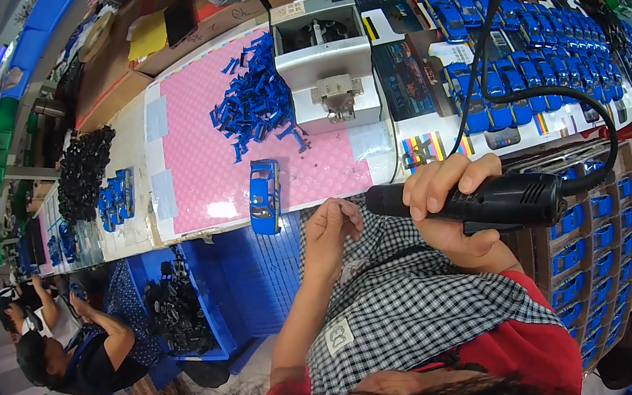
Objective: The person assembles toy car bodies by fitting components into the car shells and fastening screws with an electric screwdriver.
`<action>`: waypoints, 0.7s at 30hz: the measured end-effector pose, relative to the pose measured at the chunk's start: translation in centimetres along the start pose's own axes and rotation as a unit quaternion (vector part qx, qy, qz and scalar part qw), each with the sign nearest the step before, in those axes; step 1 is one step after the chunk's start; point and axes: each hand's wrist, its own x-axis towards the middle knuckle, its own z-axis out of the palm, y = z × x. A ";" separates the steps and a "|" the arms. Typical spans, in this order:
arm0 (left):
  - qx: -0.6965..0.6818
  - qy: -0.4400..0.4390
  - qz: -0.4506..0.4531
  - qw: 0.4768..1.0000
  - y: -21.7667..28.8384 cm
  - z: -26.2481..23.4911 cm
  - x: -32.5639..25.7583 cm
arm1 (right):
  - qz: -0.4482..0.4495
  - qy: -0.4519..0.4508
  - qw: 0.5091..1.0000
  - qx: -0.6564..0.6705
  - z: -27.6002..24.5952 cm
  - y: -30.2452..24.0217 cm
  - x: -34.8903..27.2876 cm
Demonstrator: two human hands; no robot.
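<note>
My right hand [448, 186] is wrapped round a black electric screwdriver [516, 199], held level with its cable looping up from the back end. Just left of the tool's front end, my left hand [332, 228] has its fingers curled together; whatever may be between them is too small to make out. A blue toy car [265, 196] lies by itself on the near edge of a pink mat [199, 131], left of that hand and apart from it. Farther back on the mat is a heap of small blue plastic parts [259, 95].
A grey metal fixture [323, 68] stands behind the mat. Rows of blue toy cars [522, 73] cover the back right, and a divided carton [568, 260] of cars is at my right. A blue bin [230, 332] holds black parts below the table edge. Other people sit at lower left.
</note>
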 end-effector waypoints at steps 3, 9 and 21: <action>-0.025 -0.022 -0.015 0.999 -0.1 0.8 -0.1 | 0.010 0.003 1.000 -0.010 0.2 -1.0 0.2; -0.068 -0.049 -0.026 0.996 -0.6 0.4 -0.3 | 0.022 -0.006 1.000 0.002 0.3 -1.0 -0.3; 0.070 -0.011 0.024 0.997 -0.2 0.6 -1.0 | 0.024 -0.006 1.000 0.004 0.8 -0.7 -1.0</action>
